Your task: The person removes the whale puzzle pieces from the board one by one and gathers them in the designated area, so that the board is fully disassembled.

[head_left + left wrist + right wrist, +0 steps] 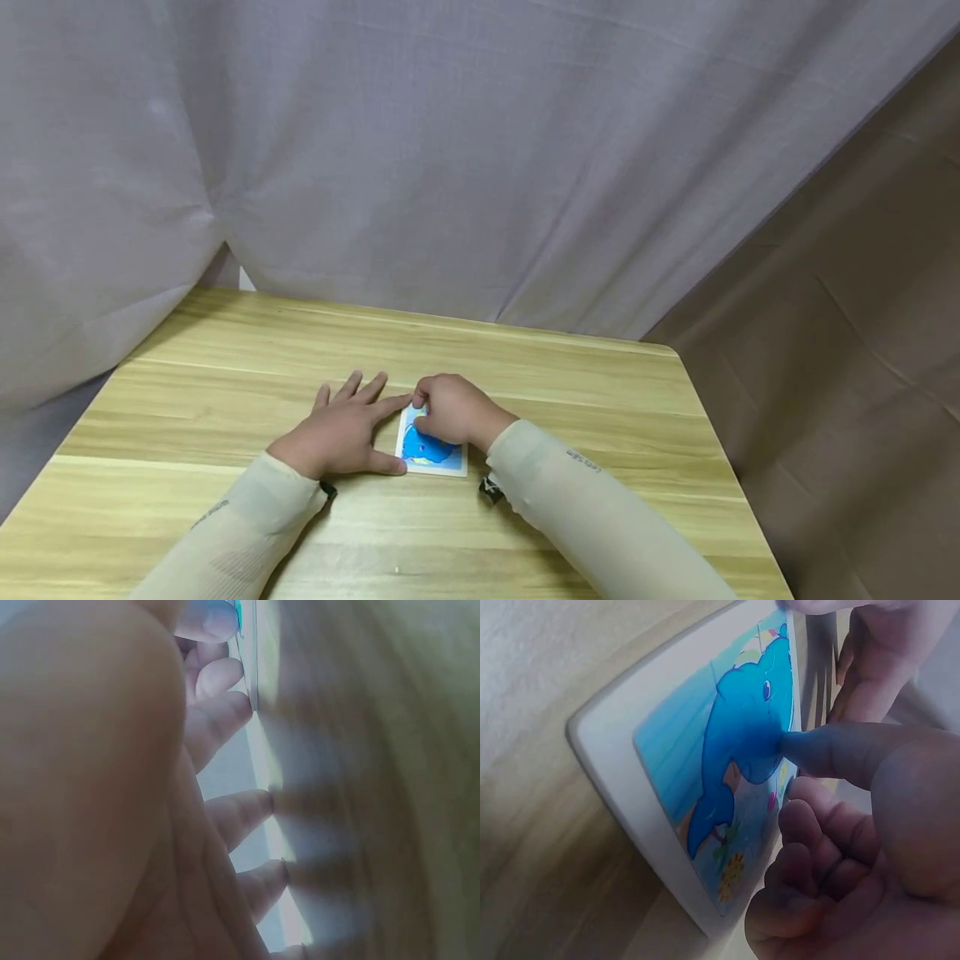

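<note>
A small picture puzzle (pixel 433 450) lies flat on the table, a blue dolphin-like animal (pixel 750 720) on its face inside a white frame (pixel 622 780). Thin seam lines cross the picture. My left hand (pixel 341 433) is spread on the tabletop to its left, thumb and index fingertips at the puzzle's two left corners. From the right, my right hand (pixel 453 410) reaches over the puzzle. Its thumb (pixel 832 750) presses the blue animal, while the curled fingers (pixel 799 855) sit at the far edge. The right hand covers the puzzle's upper right part.
The light wooden table (pixel 187 400) extends around both hands. Behind it hangs a grey curtain (pixel 450 167), with a brown one (pixel 847 350) along the right side. Beige sleeves (pixel 585 508) cover both forearms, and dark straps (pixel 491 490) show at the wrists.
</note>
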Available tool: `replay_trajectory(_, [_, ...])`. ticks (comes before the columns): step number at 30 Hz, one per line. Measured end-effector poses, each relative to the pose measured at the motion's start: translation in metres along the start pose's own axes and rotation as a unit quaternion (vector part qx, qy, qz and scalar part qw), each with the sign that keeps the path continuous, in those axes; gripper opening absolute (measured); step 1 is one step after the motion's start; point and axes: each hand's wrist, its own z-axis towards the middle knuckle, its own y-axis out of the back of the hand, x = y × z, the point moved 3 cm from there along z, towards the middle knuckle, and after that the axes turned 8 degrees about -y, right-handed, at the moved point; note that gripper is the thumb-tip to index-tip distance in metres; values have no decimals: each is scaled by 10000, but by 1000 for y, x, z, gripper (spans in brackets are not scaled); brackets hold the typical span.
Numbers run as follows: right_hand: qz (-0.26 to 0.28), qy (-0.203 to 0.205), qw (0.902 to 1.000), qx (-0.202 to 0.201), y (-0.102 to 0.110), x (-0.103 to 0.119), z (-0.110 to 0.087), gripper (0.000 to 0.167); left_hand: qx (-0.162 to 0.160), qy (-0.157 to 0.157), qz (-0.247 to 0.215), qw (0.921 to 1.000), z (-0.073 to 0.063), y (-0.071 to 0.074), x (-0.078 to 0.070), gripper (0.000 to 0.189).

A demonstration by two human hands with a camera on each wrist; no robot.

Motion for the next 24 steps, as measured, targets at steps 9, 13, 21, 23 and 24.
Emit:
replay_trajectory(9, [185, -28, 9998, -76, -1, 0, -1, 12, 101, 125, -57, 9999, 1, 0, -1, 106])
replay_trajectory(13, [333, -70, 9993, -162, -2, 0, -2, 12, 124, 144, -58, 9998, 1, 0, 0, 106])
replay_trajectory(21, [639, -65, 9971, -417, -6, -3, -5, 15, 106, 118, -78, 9998, 1, 0, -1, 106])
replay_trajectory(23, [648, -55, 9969, -435, -7, -3, -5, 15, 109, 133, -57, 9998, 1, 0, -1, 107])
replay_trajectory(24, [649, -56, 9969, -434, -7, -3, -5, 16, 97, 123, -52, 9999, 1, 0, 0, 107])
